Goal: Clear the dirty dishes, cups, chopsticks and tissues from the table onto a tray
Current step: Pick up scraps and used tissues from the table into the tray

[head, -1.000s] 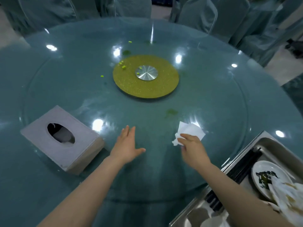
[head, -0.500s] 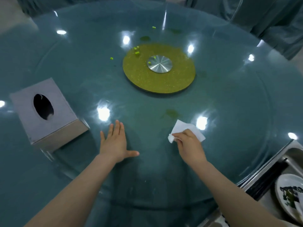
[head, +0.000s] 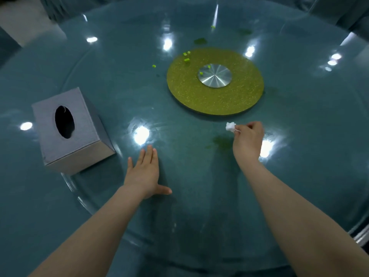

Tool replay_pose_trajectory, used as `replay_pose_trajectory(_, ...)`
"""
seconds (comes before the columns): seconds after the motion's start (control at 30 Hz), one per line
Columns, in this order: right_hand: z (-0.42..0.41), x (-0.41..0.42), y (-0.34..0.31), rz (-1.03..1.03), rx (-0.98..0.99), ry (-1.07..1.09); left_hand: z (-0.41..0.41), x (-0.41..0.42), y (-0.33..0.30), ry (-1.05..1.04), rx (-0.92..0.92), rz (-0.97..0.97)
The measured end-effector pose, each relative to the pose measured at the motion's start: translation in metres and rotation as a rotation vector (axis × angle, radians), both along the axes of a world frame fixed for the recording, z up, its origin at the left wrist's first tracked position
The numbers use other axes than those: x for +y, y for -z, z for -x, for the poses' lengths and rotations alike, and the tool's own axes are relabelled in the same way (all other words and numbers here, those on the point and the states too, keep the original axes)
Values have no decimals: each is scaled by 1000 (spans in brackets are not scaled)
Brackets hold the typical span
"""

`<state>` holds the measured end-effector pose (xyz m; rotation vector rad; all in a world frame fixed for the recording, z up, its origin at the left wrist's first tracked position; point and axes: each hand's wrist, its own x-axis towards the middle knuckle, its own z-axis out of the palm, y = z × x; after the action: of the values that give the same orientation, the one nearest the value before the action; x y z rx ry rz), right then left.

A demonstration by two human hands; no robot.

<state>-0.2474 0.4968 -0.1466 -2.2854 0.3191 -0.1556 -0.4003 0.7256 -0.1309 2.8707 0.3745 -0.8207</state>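
My right hand [head: 248, 139] holds a small crumpled white tissue [head: 230, 126] in its curled fingers, just above the glass turntable [head: 111, 80] and beyond a green smear [head: 221, 141]. My left hand [head: 144, 170] lies flat on the glass with its fingers straight and the thumb spread out. The metal tray shows only as a sliver of rim [head: 362, 237] at the right edge; its contents are out of view.
A grey tissue box [head: 68, 129] with an oval opening stands at the left. A gold disc [head: 215, 80] with a silver hub marks the table's middle. Small green food bits [head: 186, 59] and another green smear [head: 199, 41] lie beyond it. Covered chairs ring the far side.
My right hand has bunched the flat tissue into a small wad and moved forward past the green smear. The view has swung left, so the tray with the dishes has left the picture.
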Motion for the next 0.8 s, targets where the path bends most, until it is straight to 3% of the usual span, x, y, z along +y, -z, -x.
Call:
replay_pose_trajectory(0.2, 11, 15, 10, 135, 34, -137, -4, 6, 0, 16, 18, -13)
replay_pose_trajectory(0.33, 56, 58, 14, 209, -18, -429, -4, 7, -1, 21, 17, -17)
replay_pose_trajectory(0.43, 72, 67, 18, 313, -65, -503, -4, 6, -2, 29, 18, -30)
replay_pose_trajectory(0.8, 104, 22, 7, 274, -166, -896, -3, 8, 1, 24, -13, -8)
